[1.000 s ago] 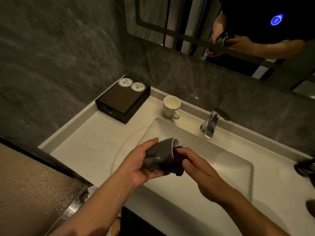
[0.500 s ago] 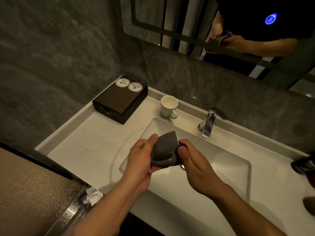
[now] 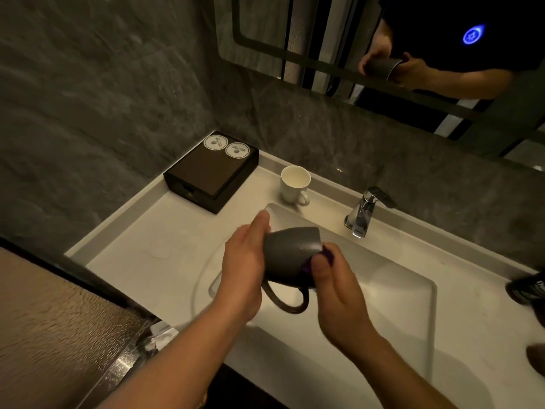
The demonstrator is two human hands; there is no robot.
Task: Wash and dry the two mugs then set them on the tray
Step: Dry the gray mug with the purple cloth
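Observation:
Over the white sink basin [image 3: 392, 293] I hold a dark grey mug [image 3: 290, 253] on its side, mouth to the right and handle hanging down. My left hand [image 3: 243, 270] grips its base end. At the mug's mouth my right hand [image 3: 339, 290] pinches a purple cloth [image 3: 326, 255], most of it hidden inside the mug and under my fingers. A white mug [image 3: 295, 184] stands upright on the counter behind the basin, handle toward me. The dark brown tray [image 3: 211, 172] sits at the back left corner, with two round white coasters on its far end.
A chrome faucet [image 3: 364, 212] stands behind the basin at right. Dark objects [image 3: 528, 287] lie at the counter's right edge. A mirror above reflects my hands and the mug. A textured glass panel [image 3: 56, 329] borders the counter at lower left.
The grey mug has been turned in my hands so its handle now hangs down. My right hand stays at the mouth with the cloth.

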